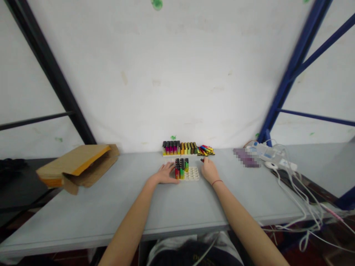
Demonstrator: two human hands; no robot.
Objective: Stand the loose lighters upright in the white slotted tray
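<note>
A white tray (194, 173) with round-cornered slots stands on the table. Several lighters (179, 170) are upright in its left part, red, green and yellow with black tops. The slots at its right end hold nothing. My left hand (165, 173) rests at the tray's left end with fingers spread, the thumb along its near edge. To the right of the tray, my right hand (210, 170) is closed round a lighter (202, 160); only its dark end shows. Behind the tray lies a loose pile of colourful lighters (205, 150).
At the back, a filled tray of lighters (179, 148) stands near the wall. An open cardboard box (80, 164) lies on the left. On the right are a power strip (266, 153), a white mouse (271, 165), tangled cables (301, 188) and a pixelated purple item (247, 157).
</note>
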